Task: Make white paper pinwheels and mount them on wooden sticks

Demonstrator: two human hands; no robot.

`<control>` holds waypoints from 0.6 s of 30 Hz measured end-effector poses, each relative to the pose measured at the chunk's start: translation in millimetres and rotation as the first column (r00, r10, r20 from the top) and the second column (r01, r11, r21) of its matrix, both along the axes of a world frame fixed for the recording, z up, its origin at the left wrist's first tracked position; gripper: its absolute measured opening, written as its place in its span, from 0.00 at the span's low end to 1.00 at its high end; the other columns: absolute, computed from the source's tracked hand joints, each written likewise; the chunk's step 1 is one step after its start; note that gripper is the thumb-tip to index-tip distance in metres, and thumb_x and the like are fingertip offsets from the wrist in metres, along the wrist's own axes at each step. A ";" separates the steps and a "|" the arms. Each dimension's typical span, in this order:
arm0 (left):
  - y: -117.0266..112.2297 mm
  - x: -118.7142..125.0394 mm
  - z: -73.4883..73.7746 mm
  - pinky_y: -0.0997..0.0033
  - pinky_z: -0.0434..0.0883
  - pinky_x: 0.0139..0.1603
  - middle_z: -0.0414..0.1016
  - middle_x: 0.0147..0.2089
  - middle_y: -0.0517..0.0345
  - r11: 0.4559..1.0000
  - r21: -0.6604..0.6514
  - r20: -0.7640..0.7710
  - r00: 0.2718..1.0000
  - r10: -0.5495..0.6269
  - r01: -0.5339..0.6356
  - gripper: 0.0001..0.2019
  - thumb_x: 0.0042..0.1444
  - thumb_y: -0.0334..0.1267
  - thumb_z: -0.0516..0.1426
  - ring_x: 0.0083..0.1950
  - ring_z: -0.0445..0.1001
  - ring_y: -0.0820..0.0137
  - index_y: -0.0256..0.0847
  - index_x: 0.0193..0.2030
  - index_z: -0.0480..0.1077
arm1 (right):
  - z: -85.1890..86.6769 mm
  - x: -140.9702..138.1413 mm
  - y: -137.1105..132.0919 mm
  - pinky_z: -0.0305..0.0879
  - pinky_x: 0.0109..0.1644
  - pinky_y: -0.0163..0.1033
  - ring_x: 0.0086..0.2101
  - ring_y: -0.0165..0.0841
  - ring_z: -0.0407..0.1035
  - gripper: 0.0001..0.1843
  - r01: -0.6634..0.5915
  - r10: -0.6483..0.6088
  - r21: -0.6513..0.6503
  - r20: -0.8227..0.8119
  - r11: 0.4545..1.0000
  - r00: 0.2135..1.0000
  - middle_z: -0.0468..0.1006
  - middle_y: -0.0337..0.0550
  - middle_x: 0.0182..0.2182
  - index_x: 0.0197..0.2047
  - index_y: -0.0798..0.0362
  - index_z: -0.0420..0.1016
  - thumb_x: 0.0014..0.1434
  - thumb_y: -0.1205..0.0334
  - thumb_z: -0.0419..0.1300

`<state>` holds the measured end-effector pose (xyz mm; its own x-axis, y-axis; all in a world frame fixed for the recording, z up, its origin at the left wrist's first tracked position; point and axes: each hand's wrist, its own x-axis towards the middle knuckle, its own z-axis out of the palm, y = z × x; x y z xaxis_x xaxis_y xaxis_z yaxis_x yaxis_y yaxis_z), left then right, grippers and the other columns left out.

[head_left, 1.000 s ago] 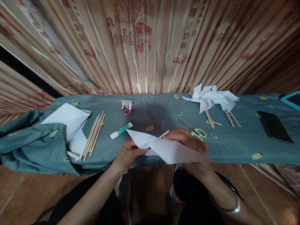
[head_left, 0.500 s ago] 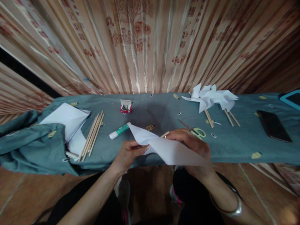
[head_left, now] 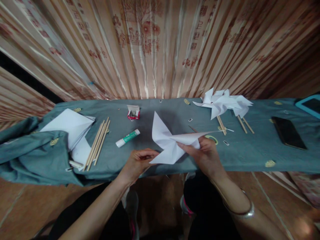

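A white paper pinwheel is held above the near edge of the cloth-covered table, its folded blades facing up. My right hand grips it from the right, thumb pressed close to the centre and fingers underneath. At the lower left blade, my left hand is closed with its fingertips at the paper's tip; what lies behind the blade is hidden. Partly covered by the paper and my right hand are green-handled scissors. To the left lies a green and white glue stick.
An open red box of metal pins stands farther back. Wooden sticks and white paper sheets lie at left, beside bunched cloth. Finished-looking pinwheels rest at back right, with a black phone beyond.
The pinwheel has turned so its folded blades show from above. My right hand has shifted from behind the paper to a thumb-on-centre grip; my left hand stays near the same place.
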<state>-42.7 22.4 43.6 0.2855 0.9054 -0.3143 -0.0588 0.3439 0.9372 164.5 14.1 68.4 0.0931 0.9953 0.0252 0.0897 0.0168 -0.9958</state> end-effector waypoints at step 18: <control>-32.3 6.4 -15.7 0.75 0.64 0.28 0.76 0.22 0.59 0.976 -0.169 0.041 0.988 0.146 -0.137 0.13 0.27 0.37 0.71 0.24 0.67 0.74 0.38 0.24 0.79 | -29.6 -6.3 14.5 0.70 0.37 0.40 0.29 0.36 0.75 0.21 -0.129 0.022 -0.324 -0.314 0.937 0.949 0.83 0.43 0.30 0.34 0.55 0.81 0.36 0.54 0.74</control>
<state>-36.2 -10.0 27.9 0.1784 0.8747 -0.4507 -0.1661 0.4783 0.8624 158.2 28.6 38.9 -0.0328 0.9436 -0.3293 -0.2031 -0.3289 -0.9223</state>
